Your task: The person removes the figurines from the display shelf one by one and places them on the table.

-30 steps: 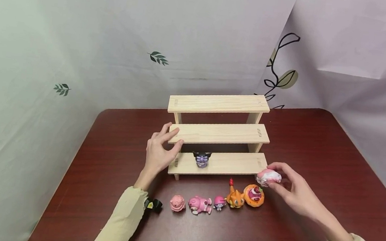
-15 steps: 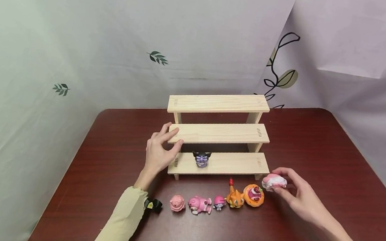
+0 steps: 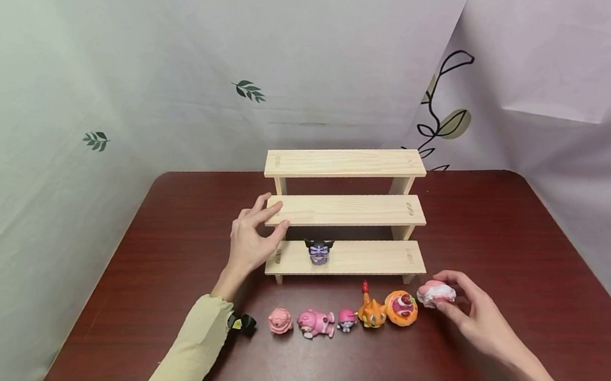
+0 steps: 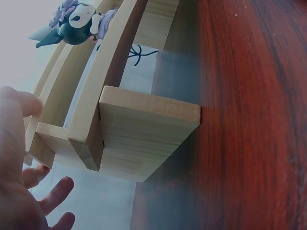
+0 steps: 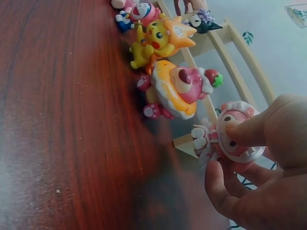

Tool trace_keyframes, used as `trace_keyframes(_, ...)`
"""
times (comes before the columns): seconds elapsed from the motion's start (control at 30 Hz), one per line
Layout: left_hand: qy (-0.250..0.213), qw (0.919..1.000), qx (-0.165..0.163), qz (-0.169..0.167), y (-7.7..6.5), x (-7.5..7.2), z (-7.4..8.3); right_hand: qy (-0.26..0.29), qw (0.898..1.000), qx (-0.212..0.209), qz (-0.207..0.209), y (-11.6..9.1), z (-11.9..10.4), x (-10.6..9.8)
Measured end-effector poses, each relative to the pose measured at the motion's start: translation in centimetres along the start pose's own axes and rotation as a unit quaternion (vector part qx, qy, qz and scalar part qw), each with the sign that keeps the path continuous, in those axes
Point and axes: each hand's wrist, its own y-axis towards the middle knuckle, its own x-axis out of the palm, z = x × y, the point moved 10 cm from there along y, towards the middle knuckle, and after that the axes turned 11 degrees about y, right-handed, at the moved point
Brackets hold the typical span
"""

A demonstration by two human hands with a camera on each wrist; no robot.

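Note:
My right hand (image 3: 486,318) pinches a small pink-and-white figurine (image 3: 436,294) between thumb and fingers, off the right end of the lowest step. In the right wrist view, the figurine (image 5: 235,132) has a round hooded head, and my thumb covers part of its face. My left hand (image 3: 251,241) grips the left end of the middle step of a wooden three-step display shelf (image 3: 348,211), thumb at the front edge. A black-and-purple figurine (image 3: 318,252) stands on the lowest step, left of its middle; it also shows in the left wrist view.
In front of the shelf, a row of figurines sits on the dark red table (image 3: 165,331): a pale pink one (image 3: 280,321), a pink bear (image 3: 315,323), a small pink-headed one (image 3: 347,320), an orange one (image 3: 371,313) and an orange ring-shaped one (image 3: 401,308). White cloth (image 3: 186,45) hangs behind.
My right hand has drawn the pink-and-white figurine a little right and toward me, away from the lowest step's right corner. My left hand stays on the shelf.

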Motion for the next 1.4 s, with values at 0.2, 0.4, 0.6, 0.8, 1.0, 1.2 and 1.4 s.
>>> trace_keyframes(0.2,0.001,1.0000,0.000,0.001,0.1,0.0,0.1,0.004,1.000,0.001,-0.001,-0.5,0.4,0.1)
trace_keyframes(0.4,-0.002,1.0000,-0.002,-0.002,0.1,0.1,0.0,0.023,1.000,-0.005,-0.007,-0.8,0.9,0.4)
trace_keyframes(0.6,-0.002,1.0000,0.002,0.005,0.1,0.0,0.0,0.022,1.000,-0.004,-0.009,-1.1,1.3,0.7)
trace_keyframes(0.8,0.000,1.0000,0.004,0.005,0.1,0.0,0.0,0.011,1.000,-0.006,-0.006,-1.3,1.6,0.9)
trace_keyframes(1.0,-0.001,1.0000,0.003,0.002,0.1,0.1,0.0,0.008,1.000,-0.018,-0.005,-1.3,1.6,1.0)
trace_keyframes(1.2,0.000,1.0000,0.002,0.004,0.1,0.0,0.0,-0.010,1.000,-0.028,-0.001,-1.3,1.5,0.9)
trace_keyframes(1.4,0.001,1.0000,0.005,0.005,0.1,0.0,0.0,-0.018,0.999,-0.031,-0.002,-1.3,1.3,0.9)
